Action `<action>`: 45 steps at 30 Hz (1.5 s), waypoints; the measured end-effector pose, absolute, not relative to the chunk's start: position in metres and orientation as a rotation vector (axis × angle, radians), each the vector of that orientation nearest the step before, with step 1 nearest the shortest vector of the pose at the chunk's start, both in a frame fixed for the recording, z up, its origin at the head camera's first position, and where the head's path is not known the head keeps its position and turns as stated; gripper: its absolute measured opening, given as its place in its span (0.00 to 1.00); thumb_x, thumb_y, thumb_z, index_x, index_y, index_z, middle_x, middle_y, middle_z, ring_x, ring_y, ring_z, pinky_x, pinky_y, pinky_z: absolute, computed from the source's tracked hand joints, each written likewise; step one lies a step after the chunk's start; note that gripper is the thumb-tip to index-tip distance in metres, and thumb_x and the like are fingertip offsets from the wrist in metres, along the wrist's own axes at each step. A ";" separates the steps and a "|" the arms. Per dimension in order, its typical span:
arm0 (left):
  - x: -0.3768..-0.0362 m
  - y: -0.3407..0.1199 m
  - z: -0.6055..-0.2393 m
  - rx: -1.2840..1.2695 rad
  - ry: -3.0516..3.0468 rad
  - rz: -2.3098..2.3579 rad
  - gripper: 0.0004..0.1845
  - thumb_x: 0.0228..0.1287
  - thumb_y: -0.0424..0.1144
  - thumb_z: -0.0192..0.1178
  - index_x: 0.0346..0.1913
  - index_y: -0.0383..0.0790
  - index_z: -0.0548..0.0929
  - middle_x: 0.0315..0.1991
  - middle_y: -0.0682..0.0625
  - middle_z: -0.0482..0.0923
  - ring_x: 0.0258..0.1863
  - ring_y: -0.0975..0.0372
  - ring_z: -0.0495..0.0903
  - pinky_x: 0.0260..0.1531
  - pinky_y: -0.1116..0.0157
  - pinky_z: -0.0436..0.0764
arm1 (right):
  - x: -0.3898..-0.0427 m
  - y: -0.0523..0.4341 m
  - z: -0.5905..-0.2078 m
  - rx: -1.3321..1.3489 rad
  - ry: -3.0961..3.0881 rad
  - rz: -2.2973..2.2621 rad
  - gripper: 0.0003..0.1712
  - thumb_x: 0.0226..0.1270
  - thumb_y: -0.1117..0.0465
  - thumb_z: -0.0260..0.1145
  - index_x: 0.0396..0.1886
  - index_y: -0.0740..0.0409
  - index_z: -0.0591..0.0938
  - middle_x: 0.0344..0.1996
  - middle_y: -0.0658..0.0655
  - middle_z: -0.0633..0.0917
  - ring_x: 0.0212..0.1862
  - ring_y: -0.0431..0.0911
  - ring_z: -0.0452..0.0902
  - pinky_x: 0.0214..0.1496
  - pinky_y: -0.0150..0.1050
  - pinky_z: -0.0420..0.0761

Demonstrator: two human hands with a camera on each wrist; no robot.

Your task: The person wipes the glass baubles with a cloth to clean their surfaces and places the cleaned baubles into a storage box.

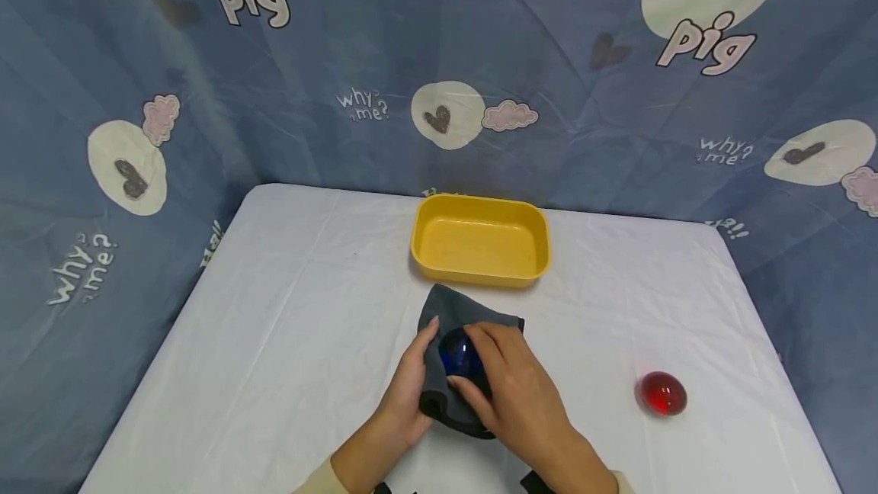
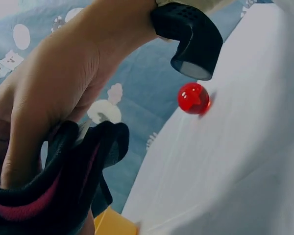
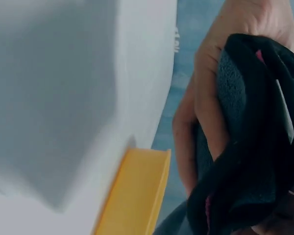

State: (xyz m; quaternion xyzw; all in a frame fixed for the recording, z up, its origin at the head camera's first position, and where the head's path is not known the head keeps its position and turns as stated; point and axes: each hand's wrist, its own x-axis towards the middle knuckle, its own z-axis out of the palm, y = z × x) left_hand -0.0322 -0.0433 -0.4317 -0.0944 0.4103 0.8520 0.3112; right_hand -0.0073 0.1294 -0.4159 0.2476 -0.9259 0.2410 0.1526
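While the left hand (image 1: 406, 387) holds a grey cloth (image 1: 458, 313), the right hand (image 1: 516, 376) grips a blue ball (image 1: 458, 353)

As the head view shows, the right thumb and fingertips are drawn in to about the ball's width, set on opposite sides of it, with its dark, glossy surface visible between them. The ball lies against the cloth, on the person's side of the yellow tray (image 1: 480, 278). Around it, the left hand grips the fabric: the thumb lies up along the cloth's left edge, while the other fingers are mostly hidden underneath in that view, so how tightly they curl there cannot be told.

One corner of the cloth points toward the tray and ends just short of it; the end farther from the tray is rolled into a fold with black edging. A pink strip (image 2: 27, 208) shows along the folds from the left wrist, and a pale label (image 3: 285, 112) from the right.

Farther out, a red ball (image 1: 662, 393) rests well apart from the hands, to the right of the tray and nearer the person than it. Both tray and red ball stand on a white-covered table (image 1: 309, 341), the tray close to its far edge. Behind the tray hangs a blue curtain (image 1: 384, 158) printed with pale ovals, hearts and the word "pig".
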 end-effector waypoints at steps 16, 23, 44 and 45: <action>-0.033 -0.040 -0.433 -0.295 1.269 2.211 0.44 0.76 0.72 0.45 0.80 0.44 0.60 0.67 0.46 0.73 0.61 0.61 0.77 0.61 0.64 0.76 | -0.012 0.122 -0.425 0.391 -2.722 0.826 0.32 0.70 0.38 0.72 0.52 0.63 0.85 0.46 0.55 0.81 0.49 0.48 0.73 0.53 0.46 0.81; -0.035 -0.042 -0.434 -0.303 1.283 2.203 0.46 0.74 0.75 0.44 0.81 0.47 0.56 0.71 0.44 0.67 0.64 0.58 0.72 0.65 0.61 0.71 | -0.009 0.128 -0.424 0.556 -2.731 0.778 0.43 0.64 0.45 0.80 0.72 0.60 0.74 0.58 0.58 0.79 0.56 0.51 0.77 0.60 0.53 0.80; -0.035 -0.042 -0.433 -0.308 1.289 2.220 0.44 0.76 0.72 0.44 0.81 0.45 0.56 0.68 0.46 0.71 0.60 0.62 0.77 0.59 0.67 0.77 | -0.019 0.126 -0.425 0.482 -2.712 0.845 0.30 0.72 0.41 0.71 0.53 0.64 0.85 0.42 0.53 0.83 0.43 0.43 0.76 0.48 0.43 0.84; -0.036 -0.042 -0.433 -0.297 1.286 2.225 0.44 0.77 0.72 0.43 0.81 0.45 0.56 0.69 0.45 0.70 0.61 0.62 0.76 0.60 0.66 0.77 | -0.018 0.126 -0.425 0.483 -2.717 0.843 0.31 0.71 0.41 0.72 0.55 0.65 0.85 0.43 0.53 0.83 0.44 0.44 0.76 0.49 0.44 0.84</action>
